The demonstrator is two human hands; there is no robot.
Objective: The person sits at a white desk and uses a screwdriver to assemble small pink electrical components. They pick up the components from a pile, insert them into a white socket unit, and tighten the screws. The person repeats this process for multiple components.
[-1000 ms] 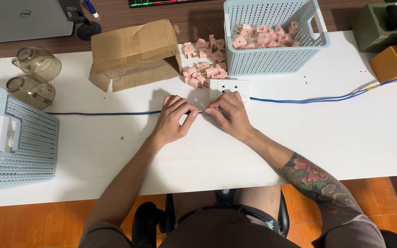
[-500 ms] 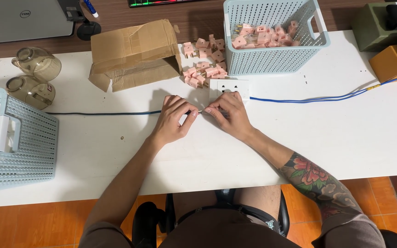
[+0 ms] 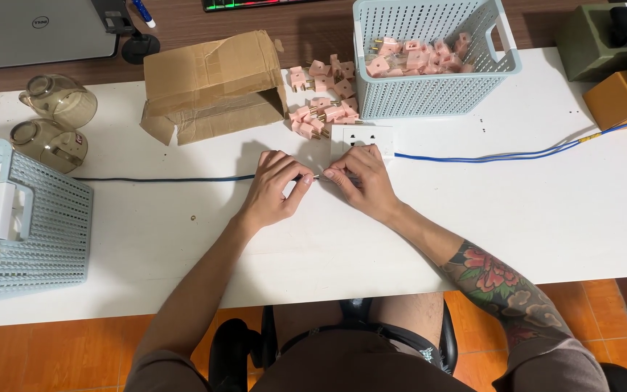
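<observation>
My left hand (image 3: pixel 273 190) pinches the end of a blue cable (image 3: pixel 161 178) that runs off to the left across the white table (image 3: pixel 328 239). My right hand (image 3: pixel 361 181) meets it fingertip to fingertip, gripping the bare wire end between them. Just behind my right hand lies a white socket plate (image 3: pixel 362 136), with another blue cable (image 3: pixel 502 154) leading right from it. A pile of pink plug adapters (image 3: pixel 321 94) lies beyond the socket.
A light blue basket (image 3: pixel 437 80) holding more pink adapters stands at the back. A torn cardboard box (image 3: pixel 212 83) lies left of the pile. Another blue basket (image 3: pixel 27 225) sits at the left edge, with two glass jars (image 3: pixel 52 120) behind it.
</observation>
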